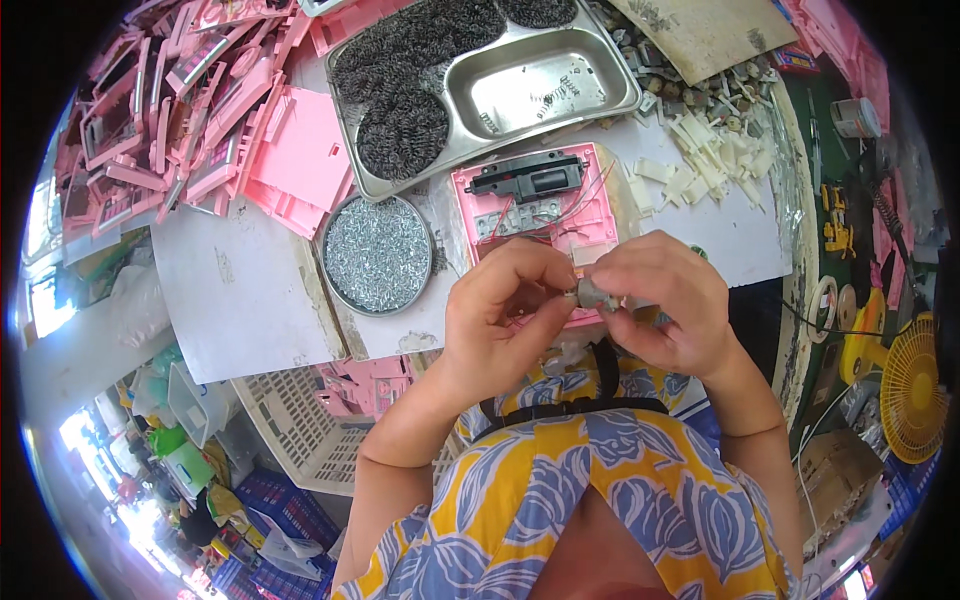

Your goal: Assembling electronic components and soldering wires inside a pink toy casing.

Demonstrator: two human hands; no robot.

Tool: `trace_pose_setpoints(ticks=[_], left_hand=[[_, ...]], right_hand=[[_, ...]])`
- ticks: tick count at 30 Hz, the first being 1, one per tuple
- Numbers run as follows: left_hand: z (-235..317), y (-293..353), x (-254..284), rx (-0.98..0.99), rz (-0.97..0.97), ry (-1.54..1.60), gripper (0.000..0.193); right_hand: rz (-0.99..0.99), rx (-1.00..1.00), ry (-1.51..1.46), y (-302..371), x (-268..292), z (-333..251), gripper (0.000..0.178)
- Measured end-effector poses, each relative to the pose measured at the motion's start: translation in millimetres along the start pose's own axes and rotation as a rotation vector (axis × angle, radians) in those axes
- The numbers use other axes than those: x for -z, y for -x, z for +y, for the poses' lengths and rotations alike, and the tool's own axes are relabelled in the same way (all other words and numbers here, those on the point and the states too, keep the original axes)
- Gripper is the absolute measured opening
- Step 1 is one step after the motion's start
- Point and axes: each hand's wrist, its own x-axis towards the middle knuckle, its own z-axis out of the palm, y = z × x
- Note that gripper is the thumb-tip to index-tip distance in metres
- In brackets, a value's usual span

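Above the front of a pink plastic casing, both hands meet at a small grey cylindrical metal part. My right hand has its fingers closed round the part. My left hand pinches at its left end, thumb against forefinger; whatever sits between those fingertips is too small to make out. Inside the casing lie a black rectangular module, a grey perforated plate and thin red wires. The hands hide the casing's near part.
A steel tray of dark springs stands behind, beside a round dish of small silvery screws or pins. Pink casings pile up at left, white plastic pieces at right. A crate and a yellow fan flank me.
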Motion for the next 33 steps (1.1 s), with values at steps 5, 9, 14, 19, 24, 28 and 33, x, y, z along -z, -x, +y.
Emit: trace_pose_setpoints(ticks=[5,9,14,19,24,28,33], left_hand=[[1.9,-2.6,4.1,-0.103,-0.027,-0.180,0.023],[-0.3,-0.2,-1.1,-0.127,0.036,-0.154,0.025],[-4.6,5.1,-9.6,-0.134,0.101,0.068,0.030],[-1.2,3.9,-8.3,-0.155,0.101,-0.011,0.027],[0.0,1.5,-0.1,-0.228,0.072,-0.279,0.023],[4.3,1.1,5.2,-0.220,0.016,-0.346,0.024],[4.6,2.4,3.6,-0.206,-0.001,-0.391,0.025]], right_hand=[[-0.020,-0.013,-0.007,3.3,-3.4,4.2,0.042],[-0.018,-0.012,-0.011,4.2,-2.1,4.2,0.044],[-0.001,-0.008,-0.001,9.3,-3.4,2.8,0.045],[-0.009,0.020,0.016,8.8,-3.2,4.0,0.045],[-0.007,0.024,-0.012,9.9,-5.8,5.4,0.045],[-0.043,0.011,-0.020,8.5,-4.3,3.4,0.043],[-0.060,0.021,-0.005,8.9,-1.1,0.5,0.042]])
